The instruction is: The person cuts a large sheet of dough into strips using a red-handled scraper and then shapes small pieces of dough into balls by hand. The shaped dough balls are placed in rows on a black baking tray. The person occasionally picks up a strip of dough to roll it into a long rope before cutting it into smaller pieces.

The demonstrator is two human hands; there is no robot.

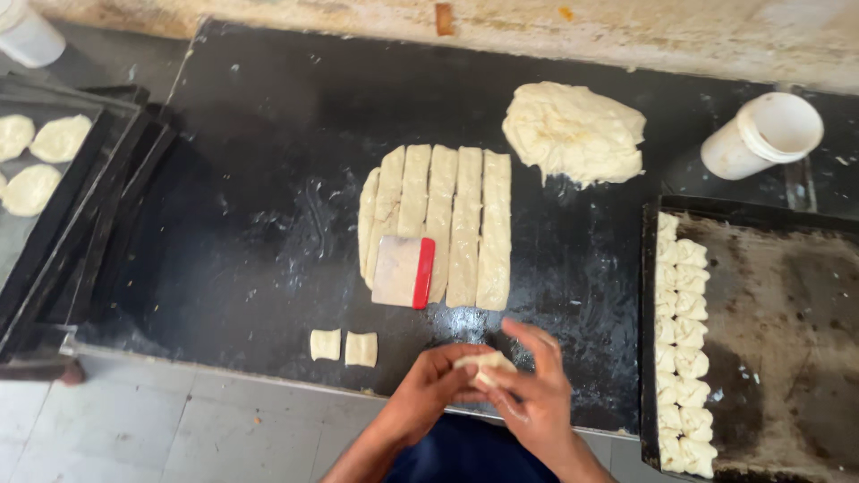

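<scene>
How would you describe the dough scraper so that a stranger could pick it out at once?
Find the black worktop. At its middle lie long dough strips side by side. The scraper rests on their near ends: a flat pale blade with a red edge, the only tool there.

A small piece of dough [484, 365] sits largely hidden between the fingers [528, 344] of both hands. The scraper [404, 272] covers the lower ends of several dough strips [465, 224]. The baking tray [787, 313] at right and the stacked trays [63, 224] at left run past the frame's edges, as does a white container [27, 34] at top left.
</scene>
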